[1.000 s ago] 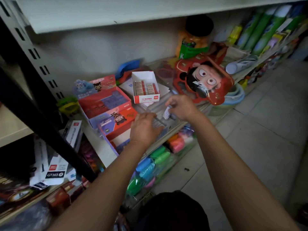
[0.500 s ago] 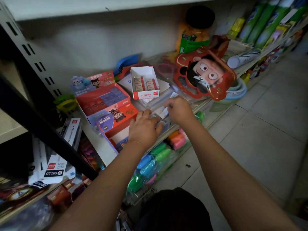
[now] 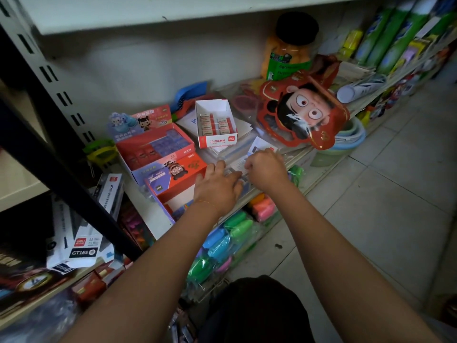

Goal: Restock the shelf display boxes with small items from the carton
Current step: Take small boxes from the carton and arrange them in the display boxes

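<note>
both hands are working at the centre of the frame, over a flat stack of clear-wrapped packets (image 3: 230, 154) lying at the front edge of the shelf (image 3: 319, 179). the left hand (image 3: 217, 188) is lying on the stack with fingers straight and slightly apart, probably steadying it. the right hand (image 3: 265, 168) is curling its fingers together over the stack's right side; whether they are pinching anything i cannot tell.

three display boxes are sitting just above and left of the hands, open tops facing out so stock can drop in: a white eraser box (image 3: 216, 123) with two rows of erasers filling only its front part, a red-and-blue box (image 3: 154, 147) looking nearly full, and a red cartoon box (image 3: 176, 188) touching the left hand. no carton is identifiable here. one round red cartoon pack (image 3: 303, 115) is leaning at centre right, and one jar (image 3: 288, 49) is standing behind it.
</note>
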Available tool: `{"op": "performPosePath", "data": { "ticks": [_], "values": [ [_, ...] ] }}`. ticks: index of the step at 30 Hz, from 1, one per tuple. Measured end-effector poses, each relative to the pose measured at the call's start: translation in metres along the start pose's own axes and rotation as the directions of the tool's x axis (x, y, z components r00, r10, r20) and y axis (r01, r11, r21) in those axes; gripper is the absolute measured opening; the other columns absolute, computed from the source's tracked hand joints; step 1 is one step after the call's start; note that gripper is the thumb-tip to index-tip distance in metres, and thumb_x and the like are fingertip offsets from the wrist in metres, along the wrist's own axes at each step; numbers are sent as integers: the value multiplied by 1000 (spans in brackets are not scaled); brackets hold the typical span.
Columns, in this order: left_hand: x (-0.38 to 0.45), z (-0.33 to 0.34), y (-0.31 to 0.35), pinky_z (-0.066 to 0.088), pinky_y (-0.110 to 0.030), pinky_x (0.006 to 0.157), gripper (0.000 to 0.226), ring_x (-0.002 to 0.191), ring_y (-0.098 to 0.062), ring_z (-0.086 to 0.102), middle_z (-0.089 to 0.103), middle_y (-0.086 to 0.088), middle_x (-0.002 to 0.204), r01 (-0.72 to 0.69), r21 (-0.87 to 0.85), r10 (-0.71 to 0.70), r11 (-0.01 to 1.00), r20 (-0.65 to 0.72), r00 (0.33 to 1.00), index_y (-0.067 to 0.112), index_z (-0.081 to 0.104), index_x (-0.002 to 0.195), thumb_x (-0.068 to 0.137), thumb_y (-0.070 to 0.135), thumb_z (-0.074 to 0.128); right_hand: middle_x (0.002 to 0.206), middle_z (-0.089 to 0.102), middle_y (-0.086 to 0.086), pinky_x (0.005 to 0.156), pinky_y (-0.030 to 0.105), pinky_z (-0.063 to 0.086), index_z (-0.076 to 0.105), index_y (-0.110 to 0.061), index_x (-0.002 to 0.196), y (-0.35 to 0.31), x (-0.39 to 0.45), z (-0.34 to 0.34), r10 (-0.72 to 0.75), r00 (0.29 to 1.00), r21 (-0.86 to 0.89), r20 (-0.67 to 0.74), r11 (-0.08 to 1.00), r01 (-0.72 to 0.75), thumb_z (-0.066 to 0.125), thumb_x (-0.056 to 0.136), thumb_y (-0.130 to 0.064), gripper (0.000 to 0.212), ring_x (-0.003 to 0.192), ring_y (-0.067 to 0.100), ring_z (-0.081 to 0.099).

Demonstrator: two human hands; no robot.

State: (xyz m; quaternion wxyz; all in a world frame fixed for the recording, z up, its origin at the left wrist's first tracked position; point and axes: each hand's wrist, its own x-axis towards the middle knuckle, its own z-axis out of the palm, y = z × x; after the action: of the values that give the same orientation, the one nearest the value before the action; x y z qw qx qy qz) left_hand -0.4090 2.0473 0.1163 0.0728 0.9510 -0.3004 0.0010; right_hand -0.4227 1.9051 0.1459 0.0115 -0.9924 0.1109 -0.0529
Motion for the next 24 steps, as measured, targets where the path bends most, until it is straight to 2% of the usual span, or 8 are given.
{"op": "performPosePath", "data": {
  "ticks": [4, 8, 11, 13, 15, 17, 20, 24],
  "values": [
    [-17, -14, -6, 36, -42, 99, 40, 126, -29, 36, 44, -9, 137, -44, -145, 39, 988, -40, 998, 28, 54, 131, 97, 40, 37, 104, 69, 7, 93, 36, 43, 72, -18, 101, -18, -5, -16, 24, 999, 147, -23, 989, -20, 51, 88, -16, 24, 106, 29, 58],
    [-59, -44, -22, 46, -39, 76, 44, 94, -35, 55, 64, -14, 94, -20, -355, -78, 935, -258, 963, 10, 69, 88, 84, 36, 34, 96, 71, 12, 81, 38, 54, 73, -13, 91, -65, -22, -39, 19, 999, 404, -26, 915, -7, 51, 89, -15, 23, 91, 32, 64],
    [-106, -62, -47, 45, -37, 65, 35, 85, -36, 62, 68, -14, 86, 112, -425, -204, 898, -178, 963, 13, 65, 82, 86, 37, 40, 89, 72, 10, 79, 36, 54, 73, -11, 78, -111, -43, -51, -84, 996, 467, 29, 882, 61, 53, 85, -8, 21, 86, 29, 65],
    [-145, -65, -69, 48, -36, 67, 26, 88, -36, 63, 69, -15, 89, 202, -413, -266, 888, -103, 958, 14, 66, 84, 90, 33, 48, 83, 71, 11, 77, 36, 54, 68, -10, 69, -142, -61, -55, -155, 985, 492, 70, 865, 101, 53, 83, -8, 21, 84, 29, 65],
    [-186, -57, -93, 50, -35, 74, 24, 94, -33, 64, 70, -14, 96, 304, -409, -330, 860, 9, 944, 14, 70, 89, 92, 29, 51, 88, 72, 13, 80, 34, 53, 74, -10, 75, -173, -86, -53, -238, 964, 489, 117, 859, 152, 54, 84, -9, 22, 89, 29, 65],
    [-229, -43, -116, 47, -32, 77, 25, 99, -30, 63, 69, -13, 105, 412, -413, -407, 812, 106, 907, 15, 71, 95, 92, 30, 51, 95, 73, 13, 83, 33, 52, 77, -8, 86, -206, -116, -44, -315, 939, 483, 136, 849, 214, 55, 86, -8, 22, 96, 30, 66],
    [-289, -13, -145, 47, -33, 84, 27, 105, -31, 63, 68, -13, 110, 510, -503, -505, 698, 159, 848, 17, 72, 97, 93, 33, 50, 86, 73, 8, 70, 23, 47, 76, -11, 81, -250, -165, -14, -388, 887, 495, 251, 839, 226, 59, 85, -11, 17, 87, 25, 68],
    [-353, 35, -171, 49, -33, 88, 22, 98, -24, 63, 70, -7, 106, 639, -532, -609, 556, 262, 748, 24, 65, 80, 94, 32, 50, 87, 72, 11, 75, 28, 50, 75, -5, 82, -292, -212, 45, -484, 781, 444, 395, 845, 299, 58, 86, -11, 19, 89, 25, 66]
  ]
}}
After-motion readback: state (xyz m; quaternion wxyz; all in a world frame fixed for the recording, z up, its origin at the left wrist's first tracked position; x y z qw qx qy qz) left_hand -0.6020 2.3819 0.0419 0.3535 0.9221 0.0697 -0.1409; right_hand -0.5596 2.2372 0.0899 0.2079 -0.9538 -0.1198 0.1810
